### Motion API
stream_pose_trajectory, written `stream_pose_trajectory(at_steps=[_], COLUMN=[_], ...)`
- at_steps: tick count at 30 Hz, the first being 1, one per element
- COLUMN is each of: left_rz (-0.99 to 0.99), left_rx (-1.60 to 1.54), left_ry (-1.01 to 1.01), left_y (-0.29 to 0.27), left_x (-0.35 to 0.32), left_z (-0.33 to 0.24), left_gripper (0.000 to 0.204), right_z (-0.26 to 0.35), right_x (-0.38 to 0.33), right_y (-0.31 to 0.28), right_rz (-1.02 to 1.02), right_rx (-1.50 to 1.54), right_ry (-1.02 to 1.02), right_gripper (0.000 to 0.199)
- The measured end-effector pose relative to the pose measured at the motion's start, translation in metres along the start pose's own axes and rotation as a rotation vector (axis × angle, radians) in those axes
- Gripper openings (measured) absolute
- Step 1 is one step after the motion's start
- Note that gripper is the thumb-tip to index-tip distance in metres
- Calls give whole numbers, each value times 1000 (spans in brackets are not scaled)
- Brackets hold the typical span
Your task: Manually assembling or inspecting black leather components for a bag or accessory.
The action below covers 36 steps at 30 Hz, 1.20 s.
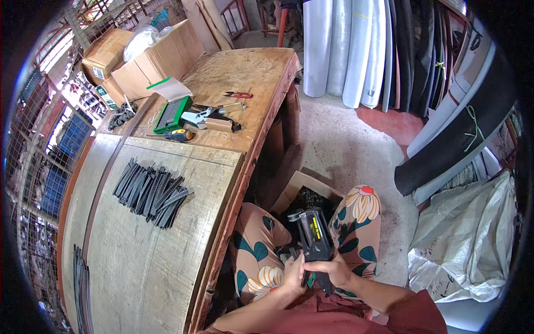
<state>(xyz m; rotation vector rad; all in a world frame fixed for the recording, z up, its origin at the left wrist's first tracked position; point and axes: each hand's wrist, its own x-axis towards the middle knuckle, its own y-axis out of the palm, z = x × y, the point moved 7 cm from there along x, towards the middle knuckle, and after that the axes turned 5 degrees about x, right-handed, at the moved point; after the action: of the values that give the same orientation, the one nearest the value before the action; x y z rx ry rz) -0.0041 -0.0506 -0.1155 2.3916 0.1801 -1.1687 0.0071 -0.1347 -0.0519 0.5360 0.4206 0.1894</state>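
Head view: black tool (316,236), long axis forward-left

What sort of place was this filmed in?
Probably a workshop: a worn wooden workbench bearing a screwdriver and a pile of dark strips, with rolls of sheet material standing nearby.

Contents (309,198) of carton (321,181) pt. hidden b/h blk tool (316,236).

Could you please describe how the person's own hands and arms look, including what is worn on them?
The left hand and right hand wear no gloves; no watch shows. The left forearm and right forearm are bare. A plain maroon sleeve covers the right arm above that.
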Motion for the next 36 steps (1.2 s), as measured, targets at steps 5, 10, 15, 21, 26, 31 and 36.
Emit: stream_pose_trajectory(at_steps=[5,10,15,21,26,31,36], left_rz=[244,488,592,788,780,274,251], left_rx=[166,181,178,93,166,586,927], left_ry=[195,260,183,113,158,499,862], left_y=[17,38,46,57,64,48,35], left_x=[11,12,16,18,22,36,41], left_z=[-62,-101,-100,-106,-111,-123,-113], left_gripper=[50,48,42,47,50,51,43], right_z=[11,19,13,5,0,5,24], right_x=[3,4,3,-9,-12,-13,-2], right_y=[-1,-7,-17,-26,-33,-40,-52], right_rz=[23,-29,-49,-87,-103,-147,-299], right_rx=[-48,-115,-161,-182,-104,-122,-247], right_ry=[-35,-22,-26,-39,-40,-64,-299], right_gripper=[11,10,15,15,16,15,11])
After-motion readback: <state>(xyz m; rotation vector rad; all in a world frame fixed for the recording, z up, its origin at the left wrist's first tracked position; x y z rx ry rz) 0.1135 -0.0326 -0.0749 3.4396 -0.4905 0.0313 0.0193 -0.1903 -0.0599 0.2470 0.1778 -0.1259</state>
